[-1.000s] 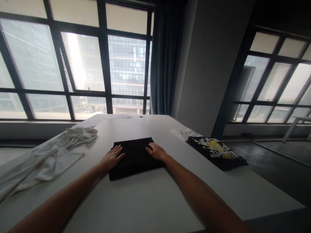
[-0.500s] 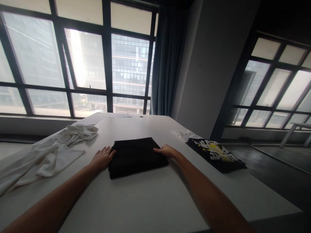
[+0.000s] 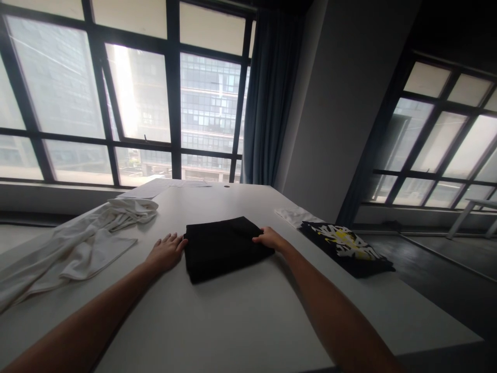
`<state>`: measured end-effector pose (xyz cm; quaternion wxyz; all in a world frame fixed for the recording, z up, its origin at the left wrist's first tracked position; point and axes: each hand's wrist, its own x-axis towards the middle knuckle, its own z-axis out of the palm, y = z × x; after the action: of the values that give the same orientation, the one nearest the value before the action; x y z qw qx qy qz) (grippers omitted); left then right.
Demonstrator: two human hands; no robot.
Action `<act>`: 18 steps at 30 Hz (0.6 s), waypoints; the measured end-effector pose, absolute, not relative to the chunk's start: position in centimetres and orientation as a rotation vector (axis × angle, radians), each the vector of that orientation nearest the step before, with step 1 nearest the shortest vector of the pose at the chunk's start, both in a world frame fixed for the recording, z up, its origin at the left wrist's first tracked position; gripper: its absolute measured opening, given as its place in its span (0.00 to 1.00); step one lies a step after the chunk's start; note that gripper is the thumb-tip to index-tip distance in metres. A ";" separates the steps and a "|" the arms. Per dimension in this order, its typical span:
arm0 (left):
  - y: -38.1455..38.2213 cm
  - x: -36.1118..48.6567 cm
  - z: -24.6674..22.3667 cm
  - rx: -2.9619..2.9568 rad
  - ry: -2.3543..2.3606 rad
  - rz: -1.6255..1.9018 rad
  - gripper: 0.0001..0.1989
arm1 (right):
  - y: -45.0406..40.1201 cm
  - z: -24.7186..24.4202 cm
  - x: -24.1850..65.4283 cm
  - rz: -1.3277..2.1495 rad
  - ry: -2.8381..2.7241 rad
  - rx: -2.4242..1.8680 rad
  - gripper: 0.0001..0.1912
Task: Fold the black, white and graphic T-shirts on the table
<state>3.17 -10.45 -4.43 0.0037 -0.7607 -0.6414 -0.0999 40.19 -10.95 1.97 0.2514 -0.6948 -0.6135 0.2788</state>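
Observation:
A folded black garment [image 3: 227, 247], a neat rectangular bundle, rests on the white table in front of me. At its right edge my right hand [image 3: 269, 239] grips the cloth, thumb on top and the other fingers mostly hidden beneath. My left hand [image 3: 167, 251] lies flat on the tabletop by the left edge, fingers stretched out, with the thumb close against the fabric. What kind of garment it is does not show.
A crumpled white garment [image 3: 89, 238] spreads along the table's left side. To the right lies a folded black garment with a white and yellow print [image 3: 349, 243], near a white cloth [image 3: 297, 215]. Papers [image 3: 143, 190] lie at the far end of the white table [image 3: 233, 331].
The folded black garment has shifted a little to the right, along with my right hand. My left hand has stayed nearly in place, and its thumb no longer overlaps the cloth.

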 end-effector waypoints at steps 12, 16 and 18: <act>-11.3 5.2 -2.0 -2.371 -1.928 -0.216 0.30 | -10.0 1.5 47.2 0.910 -1.410 -2.102 0.29; -11.1 4.3 -3.2 -2.340 -1.900 -0.332 0.30 | -9.9 1.8 46.8 0.898 -1.405 -2.030 0.26; -11.0 4.1 -3.6 -2.369 -1.893 -0.369 0.29 | -9.8 1.5 46.8 0.799 -1.379 -2.002 0.23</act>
<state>4.12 -10.96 -3.57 0.0436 -0.7747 -0.6191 -0.1208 46.83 -9.80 1.54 0.2872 -0.7493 -0.5162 0.2992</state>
